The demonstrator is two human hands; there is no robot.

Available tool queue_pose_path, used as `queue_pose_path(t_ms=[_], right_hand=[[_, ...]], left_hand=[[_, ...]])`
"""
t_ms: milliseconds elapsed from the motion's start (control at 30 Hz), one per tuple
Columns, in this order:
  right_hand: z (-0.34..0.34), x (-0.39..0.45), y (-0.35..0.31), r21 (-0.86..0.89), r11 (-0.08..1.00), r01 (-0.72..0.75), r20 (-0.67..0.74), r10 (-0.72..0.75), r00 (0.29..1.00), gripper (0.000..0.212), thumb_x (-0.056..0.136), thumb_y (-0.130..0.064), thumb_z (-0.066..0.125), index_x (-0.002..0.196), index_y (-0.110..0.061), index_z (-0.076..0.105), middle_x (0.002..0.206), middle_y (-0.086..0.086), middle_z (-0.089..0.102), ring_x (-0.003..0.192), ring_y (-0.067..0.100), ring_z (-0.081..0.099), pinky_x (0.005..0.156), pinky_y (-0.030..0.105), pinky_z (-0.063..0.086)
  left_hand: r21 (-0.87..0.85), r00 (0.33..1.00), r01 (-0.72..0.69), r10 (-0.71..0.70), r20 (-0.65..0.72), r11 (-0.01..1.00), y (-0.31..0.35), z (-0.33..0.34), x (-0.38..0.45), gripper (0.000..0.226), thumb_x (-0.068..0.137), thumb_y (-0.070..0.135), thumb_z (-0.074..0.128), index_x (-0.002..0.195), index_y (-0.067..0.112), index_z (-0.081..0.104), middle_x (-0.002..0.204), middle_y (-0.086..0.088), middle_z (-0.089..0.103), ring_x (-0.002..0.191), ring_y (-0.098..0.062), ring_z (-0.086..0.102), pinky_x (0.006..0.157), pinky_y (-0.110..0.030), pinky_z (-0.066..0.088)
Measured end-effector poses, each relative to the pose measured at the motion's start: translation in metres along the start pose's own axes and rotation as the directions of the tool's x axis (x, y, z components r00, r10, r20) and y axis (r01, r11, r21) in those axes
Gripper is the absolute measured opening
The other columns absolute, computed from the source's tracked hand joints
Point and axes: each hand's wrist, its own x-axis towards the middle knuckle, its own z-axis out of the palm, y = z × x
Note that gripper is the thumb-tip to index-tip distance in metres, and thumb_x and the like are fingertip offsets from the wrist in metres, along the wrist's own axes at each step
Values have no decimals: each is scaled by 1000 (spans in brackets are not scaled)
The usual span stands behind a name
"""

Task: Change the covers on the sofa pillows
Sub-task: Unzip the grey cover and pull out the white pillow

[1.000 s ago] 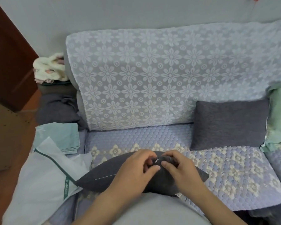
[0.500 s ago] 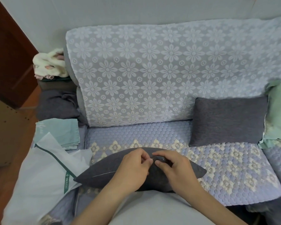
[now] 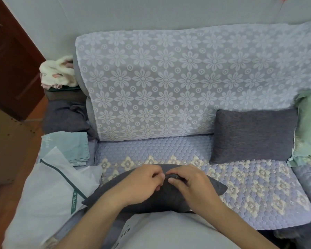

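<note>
Both hands have crept a little along the top seam of the dark grey pillow (image 3: 151, 196) since a second ago, staying close together, and the pillow itself has hardly shifted on the near edge of the sofa seat (image 3: 250, 186). It lies across the person's lap, one corner poking out to the right, the other resting against the white zip bag (image 3: 48, 191) on the left.

To my eye the step in hand is opening the zip of the old cover. Doing it well means one hand pinning the fabric just beside the puller while the other draws it straight along the seam, not upward, so the soft cloth does not bunch and jam the teeth.

The left hand (image 3: 142, 184) lies knuckles up on the pillow, its fingers curled in toward the seam; its grip looks like a pinch on the cover fabric, though the fingertips are partly hidden. The right hand (image 3: 190, 184) comes in from the right, thumb and forefinger pressed together on a small dark fold or zip tab at the seam. Both wrists are low, forearms angled in from the near edge.

A second grey pillow (image 3: 255, 135) leans against the backrest, far right, and folded teal covers (image 3: 70, 148) wait at far left.
</note>
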Motion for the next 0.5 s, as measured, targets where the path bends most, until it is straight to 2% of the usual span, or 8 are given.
queue_pose_path(t_ms=[133, 200, 267, 333, 400, 500], right_hand=[[-3, 3, -2, -111, 992, 66, -52, -72, 996, 11, 95, -34, 61, 99, -32, 71, 85, -21, 64, 84, 4, 45, 78, 20, 40], [-5, 3, -3, -93, 994, 65, -62, -71, 996, 10, 95, -31, 62, 99, -31, 71, 84, -22, 63, 86, 5, 45, 77, 21, 41], [-5, 3, -4, -51, 998, 29, -97, -34, 995, 10, 94, -26, 66, 98, -31, 73, 83, -25, 60, 92, 6, 48, 81, 19, 42], [-6, 5, -3, 0, 999, -34, -150, 34, 988, 13, 93, -21, 67, 96, -31, 74, 86, -23, 57, 98, 4, 50, 84, 14, 40], [-12, 8, -2, 68, 990, -125, -232, 137, 963, 14, 93, -18, 66, 92, -30, 73, 90, -19, 57, 100, 1, 51, 84, 9, 38], [-24, 13, -2, 151, 969, -196, -329, 236, 914, 16, 95, -16, 63, 91, -29, 70, 93, -18, 59, 102, -1, 51, 85, 6, 35]], left_hand=[[-118, 962, -73, 39, -271, 990, 1, 30, 2, 35, 102, 26, 50, 68, 17, 50, 60, 10, 49, 59, -5, 44, 62, -31, 37], [-156, 932, -96, 34, -360, 983, -3, 40, 1, 34, 101, 23, 52, 70, 9, 48, 61, 6, 45, 59, -5, 40, 59, -28, 33], [-188, 921, -103, 23, -388, 977, -10, 43, 3, 34, 101, 23, 53, 73, 5, 48, 62, 1, 44, 60, -6, 39, 58, -28, 32], [-155, 910, -91, 18, -415, 984, -19, 42, 9, 34, 101, 25, 53, 71, 9, 48, 65, -5, 49, 60, -6, 42, 61, -32, 37], [-106, 897, -34, -16, -442, 994, -35, 40, 16, 35, 101, 29, 53, 71, 11, 48, 68, -5, 54, 60, -7, 46, 64, -36, 40], [-118, 882, 62, -110, -459, 991, -63, 38, 23, 36, 102, 32, 51, 71, 13, 47, 65, -4, 52, 57, -6, 44, 60, -36, 38]])
